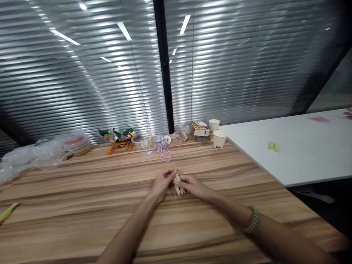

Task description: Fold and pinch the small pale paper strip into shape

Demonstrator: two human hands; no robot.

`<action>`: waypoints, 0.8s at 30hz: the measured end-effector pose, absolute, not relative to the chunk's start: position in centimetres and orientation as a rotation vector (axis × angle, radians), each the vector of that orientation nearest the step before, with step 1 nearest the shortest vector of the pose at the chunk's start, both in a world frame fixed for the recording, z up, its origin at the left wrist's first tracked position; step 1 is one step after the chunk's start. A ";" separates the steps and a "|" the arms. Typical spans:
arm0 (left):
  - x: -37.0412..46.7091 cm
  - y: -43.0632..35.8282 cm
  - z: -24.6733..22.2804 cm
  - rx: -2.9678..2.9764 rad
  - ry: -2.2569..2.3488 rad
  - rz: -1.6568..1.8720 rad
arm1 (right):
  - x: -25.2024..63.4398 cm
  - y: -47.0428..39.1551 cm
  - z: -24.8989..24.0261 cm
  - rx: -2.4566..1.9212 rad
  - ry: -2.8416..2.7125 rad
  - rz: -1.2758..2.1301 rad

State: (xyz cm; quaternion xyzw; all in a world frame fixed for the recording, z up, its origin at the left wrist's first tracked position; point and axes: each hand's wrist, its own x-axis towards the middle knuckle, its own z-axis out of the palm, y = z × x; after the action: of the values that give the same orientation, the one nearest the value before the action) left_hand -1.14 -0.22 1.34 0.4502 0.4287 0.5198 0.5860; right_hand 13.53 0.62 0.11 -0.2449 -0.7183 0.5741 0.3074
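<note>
A small bundle of pale sticks point(178, 185) stands at a slant over the middle of the wooden table point(110, 220). My left hand point(164, 183) pinches its upper left side, thumb and fingers closed round it. From the right, my right hand point(194, 186) grips the same bundle between thumb and fingers, and a braided band circles that forearm. Both hands touch the bundle close together near the tabletop. How many sticks there are is too small to tell.
Paper cups point(219, 140), a gold box point(200, 129), plastic cups point(142, 141), pink bits point(167, 154) and snack packets point(120, 146) line the back. Clear bags and stacked round containers point(74, 142) lie back left. A white table point(297, 154) adjoins at right, with yellow pieces point(273, 146).
</note>
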 end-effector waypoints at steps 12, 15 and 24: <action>-1.2 0.0 1.1 1.019 0.984 1.209 | 13.5 0.8 -0.4 -0.647 -1.935 1.477; -1.3 0.1 0.9 1.028 0.968 1.210 | 13.5 0.8 -0.5 -0.643 -1.951 1.441; -1.3 0.1 0.9 1.076 1.020 1.221 | 13.5 0.4 -0.3 -0.694 -2.043 1.317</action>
State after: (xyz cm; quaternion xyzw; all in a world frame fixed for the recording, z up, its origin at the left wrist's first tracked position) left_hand -1.27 0.05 0.89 0.4589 0.4353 0.5210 0.5731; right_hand 13.54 0.44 -0.30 -0.2618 -0.7704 0.4967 0.3020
